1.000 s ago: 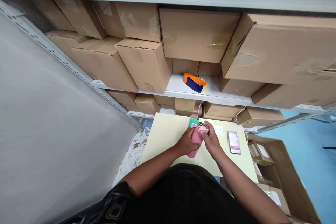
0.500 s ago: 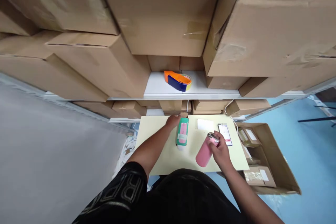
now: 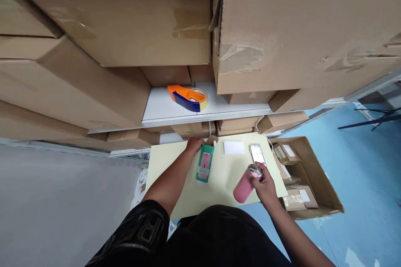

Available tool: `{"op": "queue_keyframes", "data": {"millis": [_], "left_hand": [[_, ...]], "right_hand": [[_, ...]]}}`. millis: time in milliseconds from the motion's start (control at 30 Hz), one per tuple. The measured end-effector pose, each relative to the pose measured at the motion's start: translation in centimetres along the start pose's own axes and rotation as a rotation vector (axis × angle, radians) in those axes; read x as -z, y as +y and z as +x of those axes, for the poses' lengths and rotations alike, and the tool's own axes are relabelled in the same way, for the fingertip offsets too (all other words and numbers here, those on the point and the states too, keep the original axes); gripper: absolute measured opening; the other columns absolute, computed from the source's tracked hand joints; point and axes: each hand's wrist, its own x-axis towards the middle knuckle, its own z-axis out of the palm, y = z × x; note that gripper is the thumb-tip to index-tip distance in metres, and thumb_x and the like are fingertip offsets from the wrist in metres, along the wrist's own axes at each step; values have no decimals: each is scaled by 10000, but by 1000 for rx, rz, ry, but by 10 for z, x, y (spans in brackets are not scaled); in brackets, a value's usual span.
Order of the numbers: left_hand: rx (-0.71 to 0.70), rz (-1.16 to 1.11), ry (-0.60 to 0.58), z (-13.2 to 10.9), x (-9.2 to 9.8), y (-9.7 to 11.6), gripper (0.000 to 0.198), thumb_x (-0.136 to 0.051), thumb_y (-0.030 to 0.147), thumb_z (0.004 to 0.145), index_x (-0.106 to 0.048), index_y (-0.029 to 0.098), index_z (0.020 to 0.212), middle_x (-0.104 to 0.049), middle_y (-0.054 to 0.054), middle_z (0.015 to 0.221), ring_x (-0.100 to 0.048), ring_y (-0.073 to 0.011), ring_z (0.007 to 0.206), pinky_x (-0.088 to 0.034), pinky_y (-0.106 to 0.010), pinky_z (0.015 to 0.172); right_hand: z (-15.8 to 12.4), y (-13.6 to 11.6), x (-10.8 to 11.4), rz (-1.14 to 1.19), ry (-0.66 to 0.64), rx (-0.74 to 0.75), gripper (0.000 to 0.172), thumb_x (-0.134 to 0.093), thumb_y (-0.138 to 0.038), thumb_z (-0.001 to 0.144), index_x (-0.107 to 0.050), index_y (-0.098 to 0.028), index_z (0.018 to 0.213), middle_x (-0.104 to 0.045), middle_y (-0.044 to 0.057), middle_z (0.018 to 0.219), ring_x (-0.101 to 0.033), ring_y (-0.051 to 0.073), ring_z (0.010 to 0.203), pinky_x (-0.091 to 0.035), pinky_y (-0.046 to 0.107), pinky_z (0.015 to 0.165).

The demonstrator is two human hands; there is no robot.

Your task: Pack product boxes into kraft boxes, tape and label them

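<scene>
A pink bottle with a silver cap lies tilted near the front right of a pale yellow table. My right hand is closed around its capped end. My left hand reaches to the far edge of the table, its fingers curled on the top end of a green box with a pink picture on it. The box lies flat, lengthwise toward me.
A white card and a phone lie at the table's far right. An orange-and-blue tape dispenser sits on a white shelf among large cardboard boxes. An open carton with small parcels stands on the blue floor to the right.
My hands have parted: the left let go of the pink bottle and went to the green box at the far edge. The right drew the bottle to the front right. The view shifted.
</scene>
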Motion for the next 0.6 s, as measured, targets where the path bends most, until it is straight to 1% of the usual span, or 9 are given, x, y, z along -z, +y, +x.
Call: {"op": "queue_keyframes", "data": {"millis": [100, 200, 267, 367, 433, 500, 533, 600], "left_hand": [[23, -142, 2, -39, 12, -7, 198, -645, 359, 818, -638, 176, 743, -664, -40, 646, -609, -155, 545, -427, -252, 492], [22, -270, 19, -81, 21, -21, 143, -625, 323, 821, -621, 189, 769, -688, -33, 700, -631, -146, 565, -471, -253, 526], [15, -405, 8, -105, 23, -31, 115, -629, 288, 803, -597, 196, 743, -673, -22, 670, -635, -152, 565, -485, -263, 537], [-10, -578, -26, -129, 24, -44, 131, -635, 251, 779, -561, 201, 683, -638, -9, 613, -626, -160, 563, -487, -272, 540], [-33, -601, -51, -140, 25, -51, 125, -647, 236, 769, -570, 198, 678, -644, -10, 616, -627, -159, 575, -491, -272, 550], [-50, -605, -68, -147, 24, -56, 123, -665, 236, 768, -577, 195, 691, -647, -9, 621, -634, -157, 588, -494, -267, 560], [-52, -611, -67, -149, 24, -59, 134, -672, 242, 772, -573, 196, 695, -646, -6, 619, -639, -157, 593, -497, -266, 564], [-47, -633, -57, -153, 23, -64, 157, -679, 258, 783, -559, 199, 701, -644, -3, 616, -654, -163, 605, -504, -267, 572]], "right_hand": [[8, -23, -8, 55, 13, 50, 651, -796, -406, 726, -584, -229, 1315, -709, 112, 1217, -687, 301, 1053, -565, 450, 921], [10, -56, -24, 131, -1, 137, 644, -785, -381, 740, -584, -238, 1334, -689, 117, 1261, -678, 304, 1086, -555, 444, 929], [10, -77, -41, 193, -20, 208, 638, -759, -366, 764, -566, -246, 1360, -663, 117, 1313, -657, 308, 1154, -537, 450, 970], [9, -98, -77, 227, -38, 300, 657, -737, -379, 783, -527, -239, 1390, -618, 124, 1380, -617, 305, 1233, -508, 454, 1024], [9, -103, -102, 214, -46, 333, 688, -742, -405, 780, -501, -223, 1398, -603, 136, 1387, -611, 296, 1236, -503, 449, 1035], [9, -99, -124, 198, -59, 358, 722, -750, -420, 771, -476, -206, 1403, -597, 150, 1381, -610, 286, 1234, -498, 445, 1048], [9, -94, -131, 184, -71, 375, 735, -755, -421, 766, -466, -201, 1405, -595, 153, 1379, -606, 282, 1241, -491, 445, 1061], [10, -82, -139, 131, -99, 418, 745, -761, -418, 760, -459, -198, 1404, -596, 153, 1376, -595, 278, 1259, -472, 448, 1089]]}}
